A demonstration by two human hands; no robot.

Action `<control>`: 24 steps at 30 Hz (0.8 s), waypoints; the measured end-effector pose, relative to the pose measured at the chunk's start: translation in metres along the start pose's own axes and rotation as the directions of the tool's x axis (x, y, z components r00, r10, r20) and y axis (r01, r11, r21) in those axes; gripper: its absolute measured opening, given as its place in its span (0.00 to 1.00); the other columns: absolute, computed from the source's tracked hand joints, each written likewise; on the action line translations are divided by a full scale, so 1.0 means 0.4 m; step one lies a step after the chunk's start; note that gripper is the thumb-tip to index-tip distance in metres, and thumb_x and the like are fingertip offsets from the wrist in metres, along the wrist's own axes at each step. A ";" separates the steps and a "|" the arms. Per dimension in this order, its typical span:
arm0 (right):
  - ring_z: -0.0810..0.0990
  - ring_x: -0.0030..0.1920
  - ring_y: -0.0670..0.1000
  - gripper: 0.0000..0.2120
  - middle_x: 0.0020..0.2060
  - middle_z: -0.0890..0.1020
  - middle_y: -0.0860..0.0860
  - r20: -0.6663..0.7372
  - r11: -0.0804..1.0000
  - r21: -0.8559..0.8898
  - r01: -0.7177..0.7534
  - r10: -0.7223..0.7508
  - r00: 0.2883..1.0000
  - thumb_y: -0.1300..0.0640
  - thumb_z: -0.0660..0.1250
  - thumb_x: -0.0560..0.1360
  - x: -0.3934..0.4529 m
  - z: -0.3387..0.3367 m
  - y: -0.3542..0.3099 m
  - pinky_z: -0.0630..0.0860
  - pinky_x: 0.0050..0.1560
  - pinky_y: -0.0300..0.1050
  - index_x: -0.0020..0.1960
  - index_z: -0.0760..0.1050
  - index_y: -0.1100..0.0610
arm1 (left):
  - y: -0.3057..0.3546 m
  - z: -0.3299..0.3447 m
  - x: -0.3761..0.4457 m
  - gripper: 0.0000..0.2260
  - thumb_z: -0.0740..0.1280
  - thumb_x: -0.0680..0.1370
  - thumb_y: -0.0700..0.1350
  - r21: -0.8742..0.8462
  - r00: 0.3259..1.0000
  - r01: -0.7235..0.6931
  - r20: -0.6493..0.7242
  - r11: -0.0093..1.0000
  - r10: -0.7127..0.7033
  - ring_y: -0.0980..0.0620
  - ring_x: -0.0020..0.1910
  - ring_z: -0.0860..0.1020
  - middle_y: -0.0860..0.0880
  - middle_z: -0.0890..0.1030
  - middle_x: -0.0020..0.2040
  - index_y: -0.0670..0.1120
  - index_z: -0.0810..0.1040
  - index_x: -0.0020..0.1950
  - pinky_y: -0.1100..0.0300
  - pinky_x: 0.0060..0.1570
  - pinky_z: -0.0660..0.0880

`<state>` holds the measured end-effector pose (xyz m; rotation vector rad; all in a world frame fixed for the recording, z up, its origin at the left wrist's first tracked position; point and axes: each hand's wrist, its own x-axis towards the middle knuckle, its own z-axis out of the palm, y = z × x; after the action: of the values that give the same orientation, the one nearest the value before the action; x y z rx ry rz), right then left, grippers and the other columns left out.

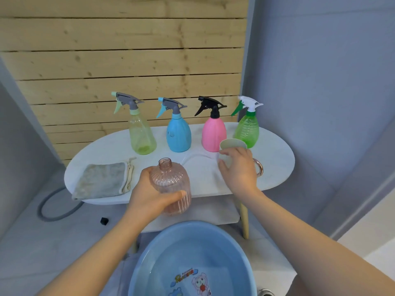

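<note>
Head view, single frame.

Left hand [149, 195]: wrapped around the pink ribbed bottle [171, 180], thumb across the front low down, fingers behind and out of my sight. The bottle is upright, its neck open with no sprayer on it. It is held at the near edge of the white table [273, 150]. I cannot tell whether its base rests on the table or hangs just off it.

Right hand [239, 169]: curled round the pale green cup [232, 144], thumb and fingertips on its left side. Only the rim and part of the wall show; the palm covers the rest, so cup or funnel is not certain. It sits just in front of the pink spray bottle [213, 133].

A pinkish ring-shaped part [259, 167] pokes out behind the right wrist, mostly hidden; I cannot identify it. A clear tube [196, 156] curves on the tabletop between the hands, faint against the white, with one end lost under the right hand.

Back row, upright, left to right: yellow-green spray bottle [142, 135], blue spray bottle [178, 135], the pink one, green spray bottle [246, 130].

A grey cloth [102, 180] lies on the table's left end. The blue basin [154, 253] below holds water and is cut off by the bottom edge. A grey hose [49, 216] loops on the floor, partly behind the table.
</note>
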<state>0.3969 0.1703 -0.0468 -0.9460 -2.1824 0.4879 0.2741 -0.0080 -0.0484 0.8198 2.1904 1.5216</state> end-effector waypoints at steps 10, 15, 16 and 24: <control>0.68 0.64 0.53 0.23 0.63 0.72 0.51 0.457 0.980 0.027 0.195 -0.185 0.870 0.52 0.67 0.74 -0.019 0.200 -0.110 0.63 0.64 0.43 0.68 0.69 0.52 | -0.091 -0.125 -0.030 0.38 0.76 0.51 0.47 -0.009 0.999 0.028 -0.047 1.000 -0.028 0.68 0.47 0.75 0.60 0.76 0.50 0.50 0.66 0.59 0.76 0.40 0.70; 0.61 0.69 0.57 0.30 0.73 0.61 0.51 0.539 0.942 -0.119 0.315 -0.205 0.817 0.46 0.66 0.74 -0.012 0.279 -0.143 0.59 0.67 0.48 0.73 0.61 0.47 | -0.124 -0.162 -0.031 0.38 0.75 0.47 0.55 0.011 0.998 0.051 -0.046 0.999 -0.050 0.64 0.50 0.77 0.58 0.77 0.51 0.54 0.67 0.55 0.69 0.45 0.72; 0.60 0.69 0.57 0.30 0.73 0.61 0.50 0.558 0.926 -0.167 0.339 -0.195 0.807 0.46 0.65 0.75 -0.012 0.295 -0.149 0.58 0.67 0.49 0.74 0.60 0.46 | -0.133 -0.169 -0.029 0.37 0.74 0.47 0.56 0.014 0.997 0.056 -0.044 0.998 -0.055 0.64 0.50 0.77 0.58 0.78 0.51 0.56 0.67 0.54 0.68 0.46 0.72; 0.70 0.57 0.56 0.13 0.50 0.75 0.54 0.544 0.937 -0.128 0.326 -0.209 0.813 0.52 0.67 0.74 0.012 0.293 -0.193 0.68 0.53 0.43 0.58 0.76 0.54 | -0.156 -0.176 -0.034 0.39 0.76 0.49 0.56 0.012 0.997 0.066 -0.028 0.998 -0.065 0.62 0.52 0.78 0.58 0.78 0.53 0.57 0.66 0.57 0.62 0.53 0.75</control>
<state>0.2720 0.1156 -0.0808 -0.6336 -2.8669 0.4062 0.2275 -0.0838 -0.0815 0.7274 2.2271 1.4974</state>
